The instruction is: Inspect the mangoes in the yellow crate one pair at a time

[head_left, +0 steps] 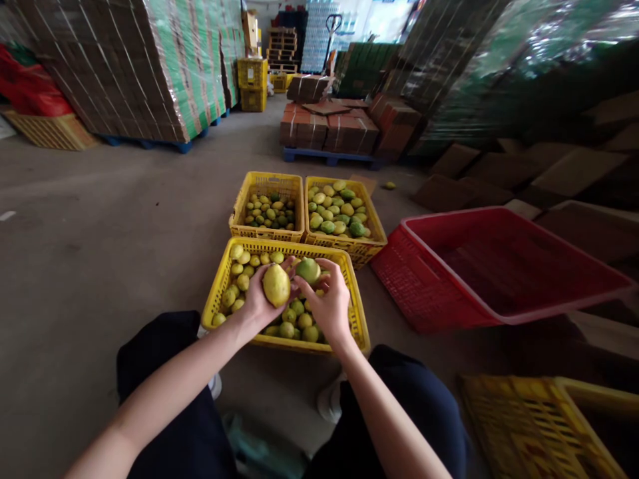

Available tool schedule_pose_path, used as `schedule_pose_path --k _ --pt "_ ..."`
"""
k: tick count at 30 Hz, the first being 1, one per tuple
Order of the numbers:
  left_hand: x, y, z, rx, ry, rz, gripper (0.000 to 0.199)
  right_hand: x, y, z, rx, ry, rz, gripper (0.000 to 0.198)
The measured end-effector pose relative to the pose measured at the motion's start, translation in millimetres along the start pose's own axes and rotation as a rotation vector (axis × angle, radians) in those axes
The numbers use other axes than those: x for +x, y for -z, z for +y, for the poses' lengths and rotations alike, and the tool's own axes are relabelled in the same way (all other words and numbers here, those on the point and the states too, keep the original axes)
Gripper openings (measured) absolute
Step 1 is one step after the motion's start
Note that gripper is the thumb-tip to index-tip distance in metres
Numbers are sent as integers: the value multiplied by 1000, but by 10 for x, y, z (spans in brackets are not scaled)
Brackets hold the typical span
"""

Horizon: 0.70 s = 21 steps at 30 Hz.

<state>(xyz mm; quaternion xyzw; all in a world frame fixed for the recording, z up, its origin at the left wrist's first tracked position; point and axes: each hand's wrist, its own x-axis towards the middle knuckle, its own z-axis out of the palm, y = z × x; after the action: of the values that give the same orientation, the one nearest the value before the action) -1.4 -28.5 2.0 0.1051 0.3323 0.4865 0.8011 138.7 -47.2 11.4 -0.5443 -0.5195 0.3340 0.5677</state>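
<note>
My left hand (258, 298) is closed around a yellow lemon (276, 285), palm turned up. A greener lemon (307, 270) is gripped between the thumb and fingers of my right hand (330, 301), close beside the yellow one. Both hands are above a yellow plastic crate (360, 326) that holds many yellow and green lemons (287, 330). Behind it stand two more yellow crates: the left crate (239, 227) contains small, greener lemons (271, 214), the right crate (372, 253) larger yellow and green ones (340, 211). My forearms and hands cover part of the near crate's contents.
A red plastic crate (424, 293) stands at the right, with flattened cardboard (474, 174) behind it. Another yellow crate (519, 412) is at the lower right. Bundled cardboard (349, 130) rests on a blue pallet (309, 156) ahead. One lemon (390, 185) lies on the floor.
</note>
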Motion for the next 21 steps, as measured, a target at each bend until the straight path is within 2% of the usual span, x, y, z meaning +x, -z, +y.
schedule_pose_path --k 3,6,9,13,16,21 --pt "20 -10 -29 -111 64 120 37 -53 -77 95 -200 178 -106 29" --pt "33 -10 0 -225 123 192 28 -115 -118 180 -410 328 -258 42" --pt "-9 -31 44 -281 112 197 27 -166 -135 244 -599 500 -285 59" --pt "-99 -68 76 -247 101 111 36 -231 -168 259 -629 693 -272 66" --pt "-134 -84 79 -220 55 28 44 -309 -227 241 -580 717 -294 65" --pt "-124 -76 51 -112 -98 69 44 -452 -339 249 -361 612 -228 62"
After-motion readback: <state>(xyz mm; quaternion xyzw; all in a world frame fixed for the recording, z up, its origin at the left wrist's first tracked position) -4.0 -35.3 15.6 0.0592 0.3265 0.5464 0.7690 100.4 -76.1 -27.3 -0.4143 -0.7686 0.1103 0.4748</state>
